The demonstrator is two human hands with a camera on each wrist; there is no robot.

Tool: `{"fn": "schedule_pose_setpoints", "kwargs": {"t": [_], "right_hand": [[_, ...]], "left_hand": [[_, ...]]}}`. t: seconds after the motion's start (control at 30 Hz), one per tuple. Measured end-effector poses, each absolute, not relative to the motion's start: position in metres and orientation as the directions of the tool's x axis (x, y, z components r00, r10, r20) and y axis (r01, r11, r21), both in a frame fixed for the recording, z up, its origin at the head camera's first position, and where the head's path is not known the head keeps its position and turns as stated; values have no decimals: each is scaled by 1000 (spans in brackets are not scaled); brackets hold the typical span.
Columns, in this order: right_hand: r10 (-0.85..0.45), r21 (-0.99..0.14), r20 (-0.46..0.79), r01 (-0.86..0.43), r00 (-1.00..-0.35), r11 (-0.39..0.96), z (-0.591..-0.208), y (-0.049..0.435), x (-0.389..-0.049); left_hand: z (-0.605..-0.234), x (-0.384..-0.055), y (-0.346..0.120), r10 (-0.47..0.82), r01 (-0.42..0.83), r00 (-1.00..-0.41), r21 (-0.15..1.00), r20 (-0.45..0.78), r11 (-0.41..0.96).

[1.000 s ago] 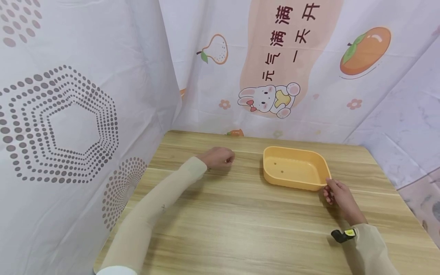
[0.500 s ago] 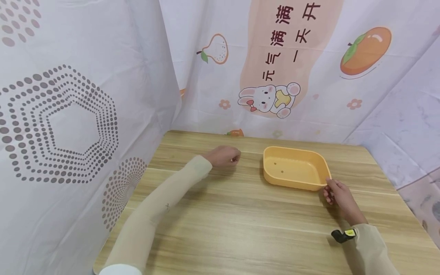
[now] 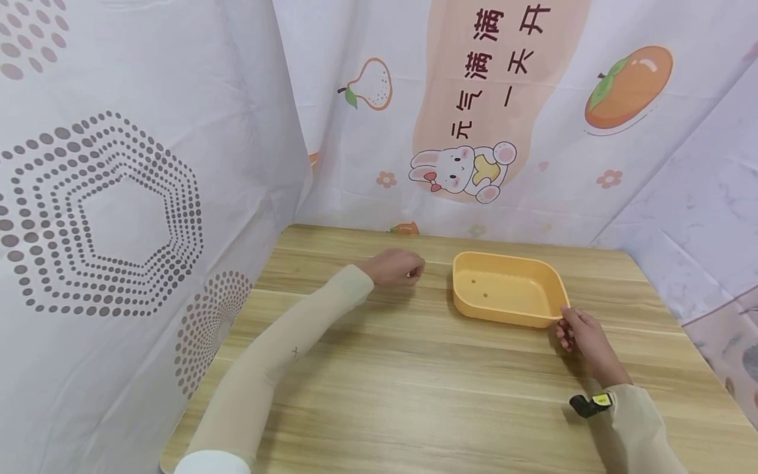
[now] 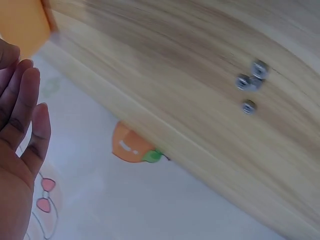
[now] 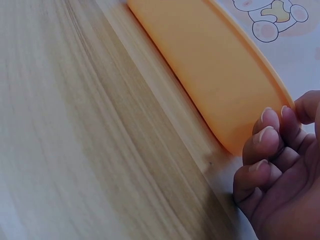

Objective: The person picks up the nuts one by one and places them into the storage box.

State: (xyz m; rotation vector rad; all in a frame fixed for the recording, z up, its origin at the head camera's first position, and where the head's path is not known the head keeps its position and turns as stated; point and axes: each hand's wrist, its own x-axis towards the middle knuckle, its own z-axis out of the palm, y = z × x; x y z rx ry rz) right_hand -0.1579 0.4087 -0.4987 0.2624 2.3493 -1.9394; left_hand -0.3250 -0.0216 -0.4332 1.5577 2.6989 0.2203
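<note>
A yellow-orange plastic tray (image 3: 509, 296) sits at the back right of the table, two small dark round pieces inside. My right hand (image 3: 587, 339) pinches its near right corner between thumb and index finger, other fingers curled below the rim. Left of the tray, my left hand (image 3: 395, 267) hovers apart from it. In the left wrist view, the left thumb and fingertips (image 4: 31, 75) come together; whatever is between them is hidden. Several small metal nuts (image 4: 259, 69) lie on the table behind that hand; the left arm hides them in the head view.
The wood-grain table (image 3: 438, 395) ends at a printed cloth (image 3: 367, 164) along the back. A grey-dotted white cloth (image 3: 130, 217) hangs on the left. A black device with a yellow label (image 3: 591, 405) is on my right wrist.
My left hand has moved steadily right towards the tray, away from the spot where the nuts lie. My right hand and the tray have stayed in place.
</note>
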Motion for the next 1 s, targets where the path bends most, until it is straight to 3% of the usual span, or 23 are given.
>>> {"fn": "schedule_pose_setpoints", "kwargs": {"t": [1.0], "right_hand": [[84, -966, -168, 181, -982, 184, -496, 405, -154]], "left_hand": [[-423, -318, 25, 901, 897, -428, 148, 63, 416]]}}
